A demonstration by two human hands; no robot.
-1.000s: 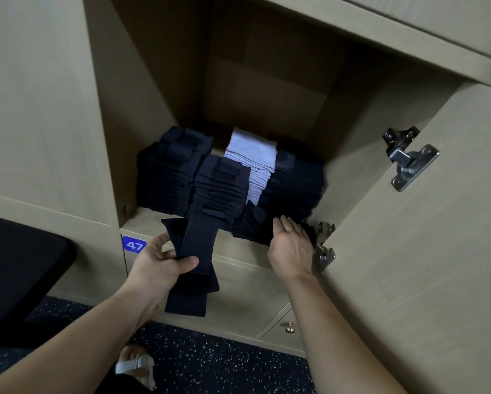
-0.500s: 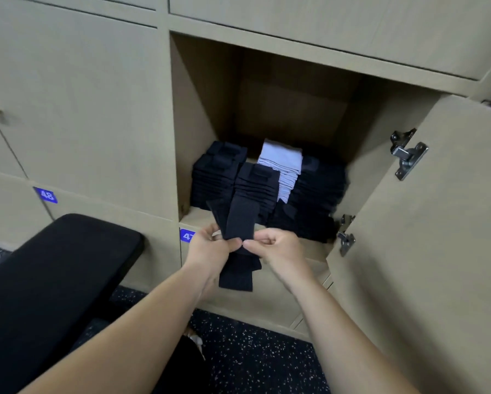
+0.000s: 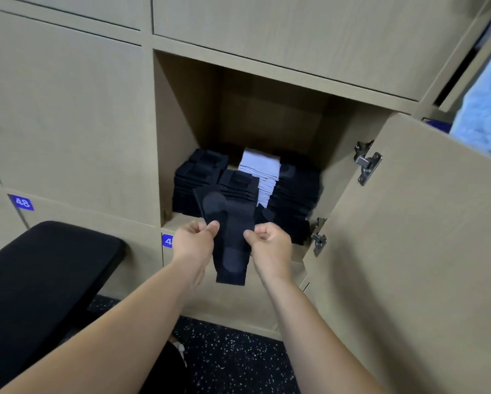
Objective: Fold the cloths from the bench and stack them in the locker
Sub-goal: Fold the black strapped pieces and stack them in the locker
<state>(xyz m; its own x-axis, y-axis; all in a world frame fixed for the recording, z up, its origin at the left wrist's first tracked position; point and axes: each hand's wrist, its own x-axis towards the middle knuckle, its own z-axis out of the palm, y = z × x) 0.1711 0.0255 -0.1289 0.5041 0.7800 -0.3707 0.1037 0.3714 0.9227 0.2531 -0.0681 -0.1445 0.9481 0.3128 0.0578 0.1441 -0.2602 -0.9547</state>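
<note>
Head view, lower centre: the left grip [image 3: 194, 240] and right grip [image 3: 272, 245] each pinch a side edge of one dark cloth [image 3: 230, 234] hanging lengthwise just before the open locker [image 3: 181, 123]. Folding looks underway, and next the cloth needs doubling over squarely. Farther in, mid-frame, the locker holds dark folded stacks [image 3: 198, 177] with one white stack [image 3: 260, 172] between them.

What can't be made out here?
All head view:
- Locker number label: second digit behind the left hand.
- Black cloth: edges covered where left hand and right hand pinch it.
- White stack: lower part hidden by the dark stacks in front.
- The dark stacks: layer count lost in shadow.
- Pale blue item: cut off by the right edge, blurred.
- Black bench: cut off by the left edge.
</note>
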